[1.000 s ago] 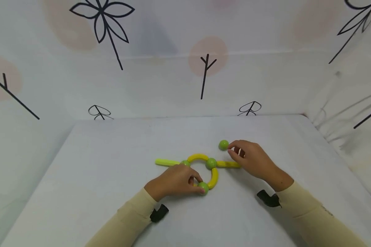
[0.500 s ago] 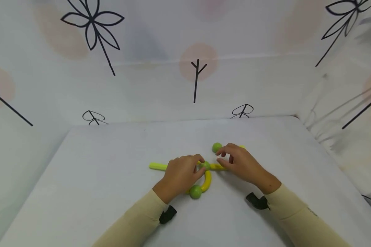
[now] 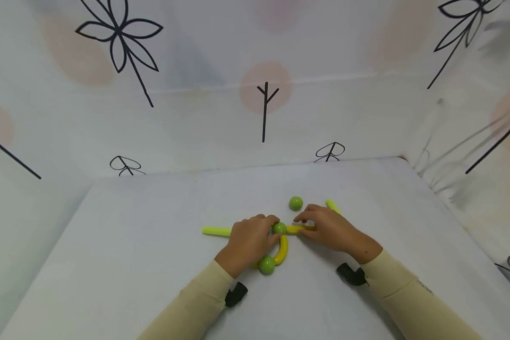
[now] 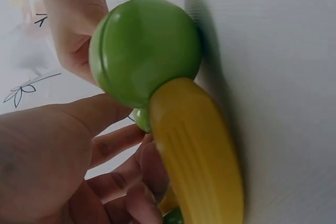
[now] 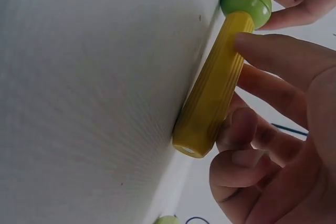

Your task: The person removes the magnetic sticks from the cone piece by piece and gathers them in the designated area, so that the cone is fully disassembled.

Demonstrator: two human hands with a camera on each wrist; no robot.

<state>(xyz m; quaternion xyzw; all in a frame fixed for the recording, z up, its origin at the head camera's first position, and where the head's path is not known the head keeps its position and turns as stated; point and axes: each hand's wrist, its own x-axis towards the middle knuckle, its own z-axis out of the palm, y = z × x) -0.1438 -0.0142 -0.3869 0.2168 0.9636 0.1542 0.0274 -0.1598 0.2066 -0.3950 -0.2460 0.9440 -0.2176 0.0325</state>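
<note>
Scene: we see a white counter (image 3: 153, 245) with a toy chain of yellow sticks and green balls near its middle.
Left hand: our left hand (image 3: 248, 241) lies over the chain's left part, fingers curled round the middle green ball (image 3: 279, 228), bracing it. The left wrist view shows the lower green ball (image 4: 144, 51) joined to the curved yellow stick (image 4: 197, 150).
Right hand: our right hand (image 3: 329, 230) pinches the short straight stick (image 5: 212, 93) between thumb and fingers, its near end butted against the middle green ball (image 5: 245, 4).
Where the pieces lie: the curved stick (image 3: 282, 249) runs down from the middle ball to the lower green ball (image 3: 266, 265); a pale yellow stick (image 3: 216, 231) juts left from under our left hand.
Loose pieces: a spare green ball (image 3: 295, 203) and another yellow stick (image 3: 332, 205) sit just behind our right hand, apart from the chain.
Step in hand: we judge this to be working the joint between the straight stick and the middle ball.
Next move: it likely calls for a steady left brace while the right hand moves the stick along its own axis, without twisting the curved link.
</note>
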